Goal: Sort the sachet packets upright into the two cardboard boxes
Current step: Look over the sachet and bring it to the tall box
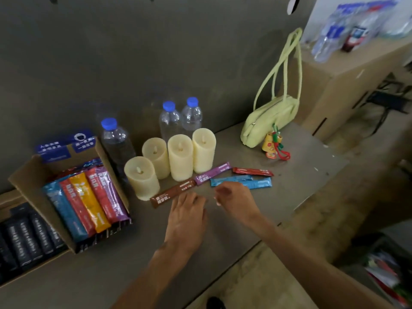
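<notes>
- The left hand (187, 210) lies palm down on the grey table (133, 253), its fingers straight and slightly spread. It holds nothing, and its fingertips are just short of the brown sachet (172, 192).
- The right hand (234, 197) is just beside it, with the fingers curled downward over the near end of the blue sachets (256, 182). I cannot tell whether they pinch a packet or only hover above it.
- To the far left, a low cardboard box (9, 199) holds rows of black sachets (24, 239) packed side by side.
- Next to it, a taller cardboard box (24, 175) with a blue printed flap holds coloured sachets (89, 197) in blue, red, orange, red and purple. They are set side by side, with black packets beneath their near ends.
- The loose packets lie flat on the table in a line running away from the hands. The brown sachet comes first, then a purple sachet (213, 173) touching its far end. The blue ones lie to the right, and a red sachet (253, 171) lies just beyond them.
- Four cream candles (180, 157) stand upright in a curved row behind the brown and purple packets.
- Three clear bottles (169, 121) with blue caps stand behind the candles, against the grey wall.
- A pale green handbag (272, 119) sits farther right, with a yellow and red charm (273, 143) hanging at its front.
- Beyond the handbag, a large carton (334, 85) carries a wrapped pack of bottles (356, 21), which is blurred.
</notes>
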Available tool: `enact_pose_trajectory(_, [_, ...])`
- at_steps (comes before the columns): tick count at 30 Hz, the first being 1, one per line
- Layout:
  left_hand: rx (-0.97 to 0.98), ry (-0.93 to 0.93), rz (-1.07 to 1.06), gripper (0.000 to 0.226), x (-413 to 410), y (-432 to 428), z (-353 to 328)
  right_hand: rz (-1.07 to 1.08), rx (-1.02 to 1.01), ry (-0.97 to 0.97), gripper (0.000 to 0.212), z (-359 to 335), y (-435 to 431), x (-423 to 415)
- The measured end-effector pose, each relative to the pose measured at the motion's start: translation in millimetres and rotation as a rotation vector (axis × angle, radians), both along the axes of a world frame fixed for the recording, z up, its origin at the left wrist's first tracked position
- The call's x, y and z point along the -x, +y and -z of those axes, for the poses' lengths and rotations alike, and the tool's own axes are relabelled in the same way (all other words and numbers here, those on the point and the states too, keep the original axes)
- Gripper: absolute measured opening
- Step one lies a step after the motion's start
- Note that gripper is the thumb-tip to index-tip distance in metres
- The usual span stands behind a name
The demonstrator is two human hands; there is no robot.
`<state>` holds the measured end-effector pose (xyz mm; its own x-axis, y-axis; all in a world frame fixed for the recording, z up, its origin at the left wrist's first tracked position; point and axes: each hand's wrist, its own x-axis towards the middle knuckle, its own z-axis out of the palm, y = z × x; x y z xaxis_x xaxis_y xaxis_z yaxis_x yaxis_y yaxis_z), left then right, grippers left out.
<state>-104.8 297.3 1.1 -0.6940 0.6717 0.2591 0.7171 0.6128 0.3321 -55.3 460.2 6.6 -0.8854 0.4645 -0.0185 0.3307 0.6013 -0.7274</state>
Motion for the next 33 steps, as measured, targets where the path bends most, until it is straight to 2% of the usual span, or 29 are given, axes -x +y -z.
enact_pose_trajectory(6, [0.085,-0.096,0.089,0.018,-2.3,55.8,10.4,0.127,0.043,-0.091,0.013,7.7,48.4,-31.5])
enact_pose_trajectory(10, [0.138,-0.147,0.092,0.021,1.1,89.1,17.8,0.177,0.000,-0.158,0.028,13.1,71.4,-48.3])
enact_pose_trajectory(16, [0.190,-0.173,-0.010,0.041,5.1,134.5,29.9,0.228,-0.056,-0.252,0.021,21.4,94.8,-65.1])
enact_pose_trajectory(20, [0.209,-0.150,-0.030,0.037,3.7,140.8,33.6,0.225,-0.123,-0.234,0.018,17.2,106.5,-62.1])
enact_pose_trajectory(24, [0.101,-0.201,-0.008,0.014,-4.7,131.4,30.5,0.103,-0.296,-0.286,0.044,9.4,114.1,-59.6])
enact_pose_trajectory(26, [0.009,-0.284,0.002,0.006,-7.9,124.4,24.3,0.007,-0.354,-0.329,0.049,9.9,116.8,-57.7])
enact_pose_trajectory(30, [-0.151,-0.453,0.034,0.009,-5.6,106.1,2.1,-0.123,-0.324,-0.359,0.023,6.3,111.1,-49.7])
enact_pose_trajectory(33, [-0.291,-0.471,-0.010,0.016,4.6,81.5,-19.8,-0.158,-0.318,-0.266,0.015,2.0,91.4,-39.9])
